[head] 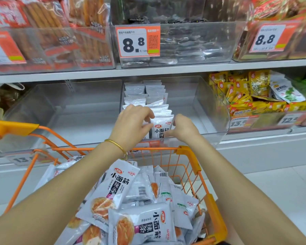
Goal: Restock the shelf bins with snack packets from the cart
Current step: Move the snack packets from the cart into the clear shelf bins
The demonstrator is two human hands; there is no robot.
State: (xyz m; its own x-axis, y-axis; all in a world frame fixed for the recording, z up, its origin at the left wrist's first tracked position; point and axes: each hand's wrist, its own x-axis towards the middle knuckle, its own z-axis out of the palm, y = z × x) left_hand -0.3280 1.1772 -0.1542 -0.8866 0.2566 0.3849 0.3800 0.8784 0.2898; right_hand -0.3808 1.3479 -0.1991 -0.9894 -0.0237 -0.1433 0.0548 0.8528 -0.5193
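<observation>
Single view, head-worn, wide-angle; frame edges are bowed. It is aimed fwd & down, facing the grey metal shelf (148, 71) roughly square-on, near. The orange wire cart (189, 152) is seen from above, v. close, at frame bottom. Centre frame is taken by left hand (132, 121) & right hand (183, 128), both gripping a white printed snack packet (162, 129) in the clear plastic bin (210, 106).

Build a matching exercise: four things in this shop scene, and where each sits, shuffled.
Things:
1 thin gold bangle
2 yellow snack packets
3 upright white snack packets
4 loose white snack packets

Places:
A orange wire cart
B left wrist
C lower middle clear plastic bin
D lower right clear bin

Pairs: 1-B, 2-D, 3-C, 4-A.
</observation>
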